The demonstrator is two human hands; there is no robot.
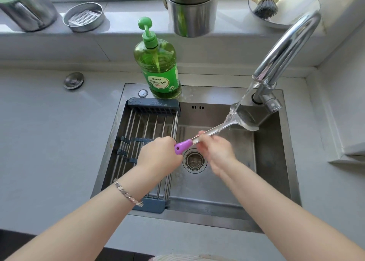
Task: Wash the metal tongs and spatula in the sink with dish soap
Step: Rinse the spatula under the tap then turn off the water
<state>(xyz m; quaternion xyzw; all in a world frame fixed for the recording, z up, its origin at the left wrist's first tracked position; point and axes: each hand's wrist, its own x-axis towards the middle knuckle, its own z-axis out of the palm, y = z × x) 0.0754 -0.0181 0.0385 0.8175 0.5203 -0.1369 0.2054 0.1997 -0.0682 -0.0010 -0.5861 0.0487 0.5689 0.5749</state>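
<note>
Grey kitchen counter, steel sink (pixel 272 162) set into it: I am watching a spatula being held under running water.

The spatula (pixel 215 129) is hanging above the drain (pixel 194 161), slanting up and away to the right of it, with its blade sitting in the stream from the faucet (pixel 286 45). The left hand (pixel 160 154) is gripping the purple handle end just left of the drain, fingers curled tight round it. The right hand (pixel 215 152) is wrapping the bare metal shaft just right of the drain; it is blurred, so I am only judging that it is rubbing. I am reading this as the spatula's wetting or rinsing step. The next move is calling for turning the blade in the water, or reaching to the soap bottle (pixel 158 63) standing well behind the drain. I am finding no tongs in view.
</note>
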